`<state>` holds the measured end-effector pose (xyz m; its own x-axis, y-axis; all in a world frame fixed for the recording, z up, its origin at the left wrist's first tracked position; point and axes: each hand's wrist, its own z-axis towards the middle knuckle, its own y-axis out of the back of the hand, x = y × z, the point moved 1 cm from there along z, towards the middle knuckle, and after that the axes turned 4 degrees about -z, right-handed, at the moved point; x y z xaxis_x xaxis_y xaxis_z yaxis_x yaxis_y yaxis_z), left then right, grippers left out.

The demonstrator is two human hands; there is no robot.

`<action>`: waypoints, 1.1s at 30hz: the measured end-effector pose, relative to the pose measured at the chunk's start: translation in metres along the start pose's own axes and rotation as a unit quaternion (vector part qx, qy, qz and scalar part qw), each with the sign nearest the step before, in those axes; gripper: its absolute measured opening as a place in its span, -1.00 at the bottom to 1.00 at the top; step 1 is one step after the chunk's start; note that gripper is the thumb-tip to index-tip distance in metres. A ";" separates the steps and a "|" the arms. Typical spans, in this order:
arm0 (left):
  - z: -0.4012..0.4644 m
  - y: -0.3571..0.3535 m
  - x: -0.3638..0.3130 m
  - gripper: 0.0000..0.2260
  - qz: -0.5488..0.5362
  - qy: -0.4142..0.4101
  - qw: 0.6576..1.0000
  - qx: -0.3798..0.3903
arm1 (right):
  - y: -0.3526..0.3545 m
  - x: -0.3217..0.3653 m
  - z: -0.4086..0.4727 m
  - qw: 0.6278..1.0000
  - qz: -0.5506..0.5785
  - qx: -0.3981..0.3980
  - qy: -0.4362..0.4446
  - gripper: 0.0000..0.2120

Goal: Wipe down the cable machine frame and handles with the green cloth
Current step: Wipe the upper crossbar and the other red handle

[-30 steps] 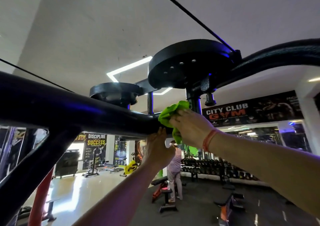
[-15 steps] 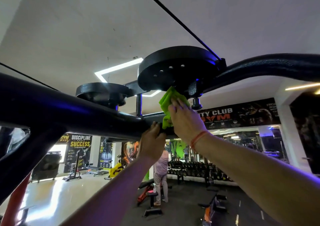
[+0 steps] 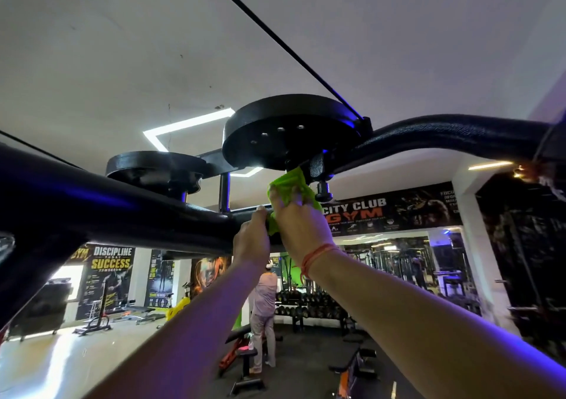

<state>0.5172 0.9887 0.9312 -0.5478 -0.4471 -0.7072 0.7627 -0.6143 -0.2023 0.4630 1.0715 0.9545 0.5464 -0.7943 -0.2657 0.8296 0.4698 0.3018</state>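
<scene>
The black cable machine frame (image 3: pixel 128 214) runs overhead from the left, with two round pulley discs above it; the larger disc (image 3: pixel 288 135) sits at centre. My right hand (image 3: pixel 298 224) grips the bunched green cloth (image 3: pixel 289 185) and holds it up against the short post just under that larger disc. My left hand (image 3: pixel 251 239) grips the frame bar beside the cloth, fingers curled over its top. A black cable (image 3: pixel 275 40) slants up from the disc toward the ceiling.
A curved black arm (image 3: pixel 459 135) of the frame extends right from the disc, with a knob (image 3: pixel 324 191) hanging below the joint. Far below, a person (image 3: pixel 263 303) stands by benches and dumbbell racks (image 3: pixel 309 303). Posters line the back wall.
My right hand has carried the green cloth upward from the frame bar to the post under the large disc. The left hand keeps its grip on the bar.
</scene>
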 end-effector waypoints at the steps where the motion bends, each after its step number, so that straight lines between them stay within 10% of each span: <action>1: 0.005 0.000 0.004 -0.53 -0.027 0.010 1.000 0.003 | 0.009 0.000 -0.002 1.000 0.015 0.009 0.022 -0.57; 10: -0.004 -0.021 -0.033 -0.68 -0.135 -0.023 0.986 0.090 | 0.093 -0.056 -0.009 0.985 0.000 -0.166 0.039 -0.73; 33: -0.039 -0.106 -0.078 -0.31 0.178 -0.287 0.927 0.161 | 0.161 -0.176 -0.014 0.979 -0.195 -0.059 0.010 -0.87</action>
<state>0.4927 1.1140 0.9810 -0.4440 -0.8745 -0.1950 0.8387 -0.4823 0.2529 0.5024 1.2919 1.0371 0.1859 -0.9150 -0.3581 0.9826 0.1742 0.0651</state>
